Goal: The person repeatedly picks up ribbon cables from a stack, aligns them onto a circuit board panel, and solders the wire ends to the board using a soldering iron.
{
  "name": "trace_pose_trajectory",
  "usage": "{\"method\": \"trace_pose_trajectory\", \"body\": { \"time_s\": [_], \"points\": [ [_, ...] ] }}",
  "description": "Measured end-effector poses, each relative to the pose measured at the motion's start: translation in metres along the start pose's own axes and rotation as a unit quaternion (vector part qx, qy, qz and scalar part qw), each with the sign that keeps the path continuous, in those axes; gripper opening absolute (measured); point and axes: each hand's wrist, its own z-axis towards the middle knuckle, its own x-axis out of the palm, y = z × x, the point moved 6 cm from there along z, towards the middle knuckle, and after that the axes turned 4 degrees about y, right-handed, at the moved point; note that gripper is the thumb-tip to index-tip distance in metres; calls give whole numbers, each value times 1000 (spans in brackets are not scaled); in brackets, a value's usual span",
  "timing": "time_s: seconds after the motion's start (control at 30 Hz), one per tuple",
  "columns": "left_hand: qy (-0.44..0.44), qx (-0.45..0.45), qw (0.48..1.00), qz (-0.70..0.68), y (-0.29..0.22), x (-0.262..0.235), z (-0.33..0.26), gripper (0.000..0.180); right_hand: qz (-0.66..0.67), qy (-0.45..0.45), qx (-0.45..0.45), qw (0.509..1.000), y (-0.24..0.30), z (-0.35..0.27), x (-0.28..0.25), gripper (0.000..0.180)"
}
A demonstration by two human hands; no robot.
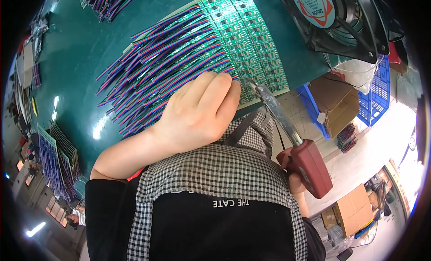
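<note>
My left hand (pixel 202 109) is closed, knuckles up, over the near part of a green circuit board panel (pixel 265 47). Its fingertips are turned down and hidden, beside the ends of striped ribbon wires (pixel 179 59). Rows of these wires run left from the panel in red, blue and black. A dark red soldering gun (pixel 312 169) is gripped in my right hand (pixel 296 183), which shows only in part behind the handle. The gun's metal barrel (pixel 278 110) slants up and left, and its tip lies close over the panel, just right of my left fingers.
On the green table (pixel 67 59), more wired boards (pixel 58 157) stand at the left and a wire bundle (pixel 110 5) lies at the far edge. A black fan (pixel 341 23) stands far right. Beyond it are blue crates (pixel 375 97) and a cardboard box (pixel 332 101). Another person (pixel 77 218) is at the lower left.
</note>
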Motion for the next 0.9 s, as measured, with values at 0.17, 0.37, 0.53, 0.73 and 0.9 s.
{"method": "trace_pose_trajectory", "body": {
  "time_s": [0.17, 0.37, 0.53, 0.73, 0.9],
  "points": [
    [-11, 11, 999, 47, -1, -2, 0, 31, -13, 15, -1, 1000, -3, -1, 0, 81],
    [-31, 21, 998, 60, -4, -5, 2, 29, -76, 5, 8, 997, -9, -11, -5, 81],
    [-47, 17, 998, 22, -1, -1, -1, 29, -63, -2, 37, 997, -10, -13, -5, 80],
    [-33, 10, 998, 48, -4, -5, -5, 28, -52, 3, 13, 999, -14, -7, -3, 81],
    [-18, 19, 999, 43, -3, -3, 1, 27, -108, 27, 24, 993, -5, -6, -4, 79]
  ]
}}
